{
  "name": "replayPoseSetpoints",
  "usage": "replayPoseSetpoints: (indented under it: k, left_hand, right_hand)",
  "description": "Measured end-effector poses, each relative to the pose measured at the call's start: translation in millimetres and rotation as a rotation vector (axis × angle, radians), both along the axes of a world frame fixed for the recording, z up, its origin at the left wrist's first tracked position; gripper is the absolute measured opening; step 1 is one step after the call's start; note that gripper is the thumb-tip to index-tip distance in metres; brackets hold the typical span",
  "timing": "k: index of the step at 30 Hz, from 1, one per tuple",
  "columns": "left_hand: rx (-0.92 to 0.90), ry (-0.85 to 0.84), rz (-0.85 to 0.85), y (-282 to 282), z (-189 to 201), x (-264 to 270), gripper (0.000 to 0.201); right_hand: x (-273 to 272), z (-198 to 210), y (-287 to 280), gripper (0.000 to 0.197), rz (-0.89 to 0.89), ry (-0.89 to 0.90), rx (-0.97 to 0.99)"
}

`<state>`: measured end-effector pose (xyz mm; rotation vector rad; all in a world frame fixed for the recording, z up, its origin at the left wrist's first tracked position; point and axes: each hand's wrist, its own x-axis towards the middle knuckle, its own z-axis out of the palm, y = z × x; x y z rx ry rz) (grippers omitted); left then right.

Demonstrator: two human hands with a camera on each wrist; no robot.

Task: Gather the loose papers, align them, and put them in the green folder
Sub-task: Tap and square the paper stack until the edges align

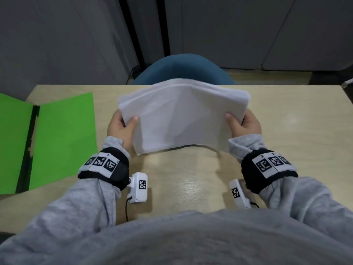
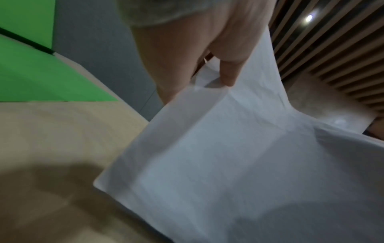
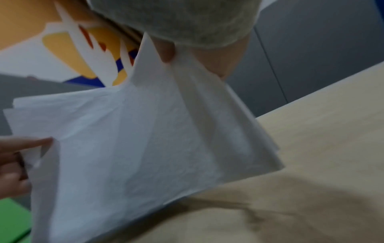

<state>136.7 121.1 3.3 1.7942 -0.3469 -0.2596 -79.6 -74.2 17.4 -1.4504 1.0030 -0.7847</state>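
Observation:
A stack of white papers (image 1: 181, 115) is held up over the middle of the table, tilted, with its near edge just above the tabletop. My left hand (image 1: 122, 125) grips the stack's left side, thumb on the front sheet. My right hand (image 1: 242, 123) grips the right side the same way. The sheets bow and their top edges are fanned and uneven. The left wrist view shows the papers (image 2: 239, 156) pinched by my left thumb. In the right wrist view the papers (image 3: 145, 139) spread loosely. The green folder (image 1: 63, 138) lies open flat at the table's left edge.
The light wooden table (image 1: 191, 178) is bare under and around the stack. A blue chair (image 1: 183, 69) stands beyond the far edge. Grey cabinets (image 1: 248, 31) fill the background. The folder's left flap (image 1: 15, 140) overhangs the table's left side.

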Motion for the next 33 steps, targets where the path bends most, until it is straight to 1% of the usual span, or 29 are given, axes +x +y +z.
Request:
replayPoseSetpoints:
  k: [1,2,5,7,9,10,13,16,19,21,24,26,28,30,31,32,33]
  left_hand:
    - [-0.035,-0.019,-0.009,-1.3,5.7,0.4,0.026]
    - [-0.053,-0.025,-0.015,-1.3,8.5,1.5,0.030]
    - [-0.082,0.011,-0.011,4.5,8.4,0.9,0.035]
    - [-0.147,0.068,-0.001,4.8,9.1,1.1,0.033]
    - [-0.215,0.130,0.050,2.3,10.9,3.5,0.043]
    - [-0.231,0.129,0.085,-0.5,14.6,2.1,0.043]
    - [-0.242,0.059,0.172,-9.9,23.0,0.9,0.037]
    - [-0.214,0.034,0.241,-14.3,26.1,1.0,0.033]
    - [-0.202,0.032,0.261,-11.8,23.3,0.9,0.018]
    - [-0.226,0.023,0.245,-8.0,20.7,-0.6,0.017]
    - [-0.233,-0.026,0.185,-8.0,18.9,-3.3,0.015]
    - [-0.206,-0.075,0.146,-10.0,17.7,-4.6,0.020]
    - [-0.182,-0.097,0.137,-9.9,15.5,-4.2,0.022]
    - [-0.174,-0.095,0.139,-5.2,13.0,-4.9,0.017]
    - [-0.179,-0.089,0.109,-1.8,12.3,-6.1,0.015]
    - [-0.170,-0.090,0.053,2.2,11.5,-6.8,0.021]
    - [-0.133,-0.111,-0.025,6.1,10.5,-6.9,0.036]
  right_hand:
    - [-0.3,2.1,-1.0,0.012,-0.021,-0.040,-0.005]
    - [-0.7,2.8,-1.9,0.018,-0.031,-0.061,-0.001]
    - [-3.9,2.5,-1.3,0.037,-0.011,-0.048,-0.022]
    - [-5.1,2.2,-2.0,0.041,-0.012,-0.027,-0.063]
    - [-5.2,2.8,-1.8,0.042,-0.018,-0.013,-0.090]
    - [-5.1,3.7,-1.0,0.041,-0.022,-0.013,-0.095]
    - [-3.5,6.3,3.2,0.037,-0.034,-0.034,-0.123]
    - [-3.9,5.3,3.1,0.037,-0.040,-0.040,-0.123]
    - [-6.4,3.2,-1.0,0.042,-0.029,-0.005,-0.108]
    - [-7.4,1.2,-2.0,0.040,-0.012,-0.004,-0.090]
    - [-4.9,-2.8,-1.9,0.026,-0.002,-0.018,-0.056]
    - [-2.8,-4.3,-1.1,0.020,0.010,-0.017,-0.020]
    - [-2.0,-5.9,-0.7,0.019,0.027,-0.023,-0.002]
    - [-2.9,-6.1,-0.7,0.020,0.032,-0.036,0.014]
    - [-3.6,-5.5,-1.0,0.021,0.031,-0.045,0.023]
    - [-4.3,-4.8,-1.8,0.021,0.029,-0.052,0.030]
    - [-4.7,-3.6,-2.6,0.021,0.028,-0.062,0.033]
